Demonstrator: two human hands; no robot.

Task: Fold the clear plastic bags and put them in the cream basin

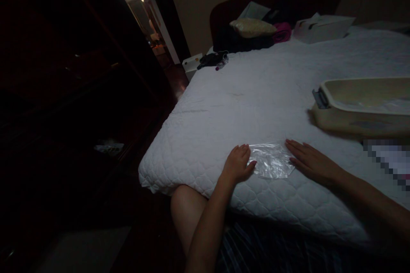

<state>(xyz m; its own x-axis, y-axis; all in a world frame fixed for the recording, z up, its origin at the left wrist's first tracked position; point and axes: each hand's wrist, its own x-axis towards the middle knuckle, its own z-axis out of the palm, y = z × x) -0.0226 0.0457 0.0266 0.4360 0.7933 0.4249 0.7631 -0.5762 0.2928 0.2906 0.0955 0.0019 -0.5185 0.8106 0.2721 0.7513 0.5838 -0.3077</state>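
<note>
A small clear plastic bag (271, 161) lies flat on the white quilted mattress (256, 98) near its front edge. My left hand (237, 164) rests palm down at the bag's left edge, fingers stretched, thumb touching the plastic. Flat on the mattress lies my right hand (310, 162), fingers spread, its fingertips at the bag's right edge. Neither hand grips anything.
A beige plastic tub (361, 106) with a grey handle sits on the mattress to the right. Folded clothes and a pink item (282, 32), a white box (323, 27) and small dark things (213, 59) lie near the headboard. Dark floor and furniture are on the left.
</note>
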